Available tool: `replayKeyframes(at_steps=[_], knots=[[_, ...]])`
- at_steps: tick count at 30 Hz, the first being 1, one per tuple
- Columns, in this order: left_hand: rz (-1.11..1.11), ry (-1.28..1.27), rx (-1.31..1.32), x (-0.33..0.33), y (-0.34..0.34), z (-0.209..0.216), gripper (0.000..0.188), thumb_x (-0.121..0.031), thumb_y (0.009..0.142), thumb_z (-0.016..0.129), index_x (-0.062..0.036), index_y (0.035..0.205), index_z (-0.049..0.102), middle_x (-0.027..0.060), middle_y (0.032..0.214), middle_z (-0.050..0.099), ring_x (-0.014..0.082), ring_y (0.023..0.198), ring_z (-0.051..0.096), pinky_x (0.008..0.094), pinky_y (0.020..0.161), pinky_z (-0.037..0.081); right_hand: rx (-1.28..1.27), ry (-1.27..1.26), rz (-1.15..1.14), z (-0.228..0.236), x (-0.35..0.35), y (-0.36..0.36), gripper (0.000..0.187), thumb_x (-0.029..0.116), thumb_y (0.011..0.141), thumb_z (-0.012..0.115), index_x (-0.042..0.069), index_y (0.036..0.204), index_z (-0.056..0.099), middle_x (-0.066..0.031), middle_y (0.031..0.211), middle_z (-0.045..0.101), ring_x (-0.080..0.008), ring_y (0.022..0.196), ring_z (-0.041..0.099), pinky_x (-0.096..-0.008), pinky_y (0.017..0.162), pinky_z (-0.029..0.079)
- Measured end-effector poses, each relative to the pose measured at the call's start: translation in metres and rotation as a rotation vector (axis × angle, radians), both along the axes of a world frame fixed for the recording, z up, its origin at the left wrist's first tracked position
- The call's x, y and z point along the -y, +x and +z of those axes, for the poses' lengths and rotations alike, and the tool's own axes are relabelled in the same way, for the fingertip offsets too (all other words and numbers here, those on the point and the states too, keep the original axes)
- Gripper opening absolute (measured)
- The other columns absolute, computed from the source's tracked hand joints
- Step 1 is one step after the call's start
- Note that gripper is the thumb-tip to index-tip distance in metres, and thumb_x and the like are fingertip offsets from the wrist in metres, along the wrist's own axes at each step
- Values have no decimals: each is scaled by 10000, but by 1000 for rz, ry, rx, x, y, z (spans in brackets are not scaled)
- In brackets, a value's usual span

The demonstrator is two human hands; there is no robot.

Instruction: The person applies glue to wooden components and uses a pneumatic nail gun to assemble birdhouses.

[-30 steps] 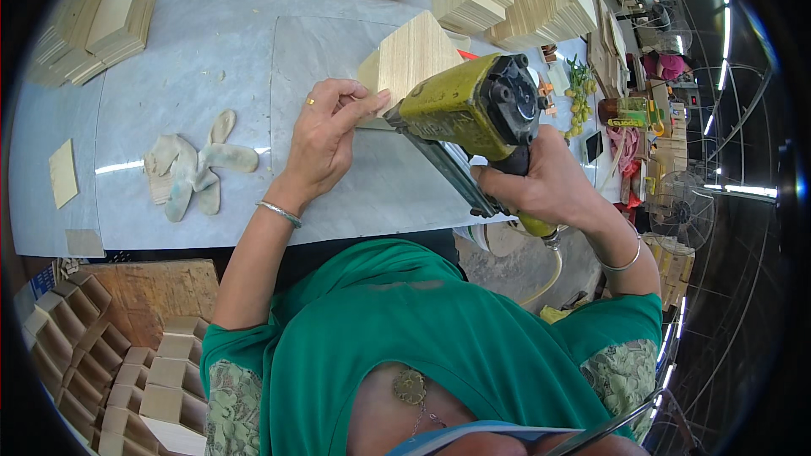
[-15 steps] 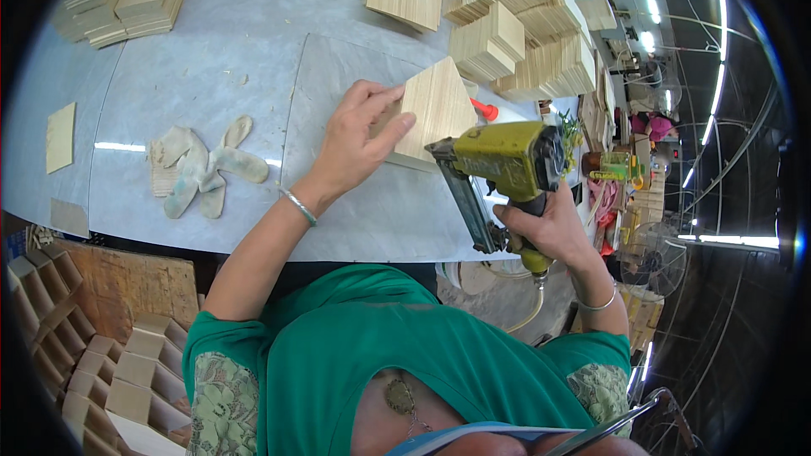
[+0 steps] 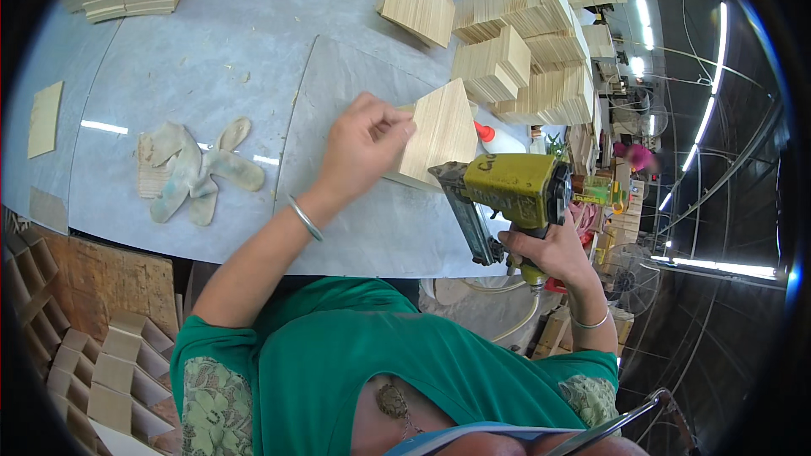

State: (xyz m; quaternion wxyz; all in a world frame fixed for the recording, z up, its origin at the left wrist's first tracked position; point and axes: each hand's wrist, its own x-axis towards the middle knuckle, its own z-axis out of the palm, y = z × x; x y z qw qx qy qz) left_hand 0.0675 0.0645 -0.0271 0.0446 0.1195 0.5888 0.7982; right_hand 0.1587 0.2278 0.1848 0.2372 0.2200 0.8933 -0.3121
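From where I'm standing, the right hand (image 3: 553, 249) is wrapping its fingers round the handle of a yellow-green nail gun (image 3: 511, 186), holding it firmly. The gun's nose is pointing left, and in this view it is overlapping the lower part of a pointed wooden piece (image 3: 443, 131); I can't tell whether the two are touching. That pale piece is lying on the grey table (image 3: 245, 59), ahead of the gun and just right of the left hand (image 3: 367, 139). The left hand is curling its fingers narrowly, thumb near fingertips, beside the piece's left edge; I can't tell whether it is gripping the wood or anything small.

A bottle with a red tip (image 3: 498, 137) is lying just beyond the piece's right side, close above the gun. Farther off, stacks of wood (image 3: 549, 17) are crowding the table's far right, with a pointed panel (image 3: 418, 4) lying to their left. Toward the left, smooth tabletop is stretching between the left forearm and a pair of soiled gloves (image 3: 198, 169). The table's near edge is running just in front of the person's green top (image 3: 380, 363), and a hose (image 3: 517, 328) is hanging below the gun's handle.
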Motion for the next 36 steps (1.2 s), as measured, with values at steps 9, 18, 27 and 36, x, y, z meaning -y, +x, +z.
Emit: replayKeyframes(at_steps=[9,18,27,36], knots=[[-704,30,493,12,-59,1,235,-255,933,591,-48,1013,668,-35,658,489,53,546,403,211,456,312,140,76,-97,4,1,-8,174,63,755,702,-5,858,579,-28,595,571,-91,502,527,-262,463,409],[-772,73,594,8,-75,4,171,-184,916,619,-27,928,683,-39,666,543,7,523,432,155,408,307,142,72,-135,3,-2,-5,138,50,758,700,10,817,582,-19,581,566,-90,500,538,-261,464,416],[-728,109,471,9,-58,0,267,-260,857,702,-42,1006,657,-34,696,565,26,579,451,180,516,357,138,46,-164,2,-5,-1,127,48,770,703,14,833,598,-16,632,589,-90,516,549,-260,481,427],[-556,-16,255,4,-51,-7,446,-278,769,770,-34,1088,577,37,985,602,47,797,516,215,695,423,-7,152,-46,12,14,-30,299,105,741,756,-30,979,635,-102,870,680,-144,768,636,-293,707,519]])
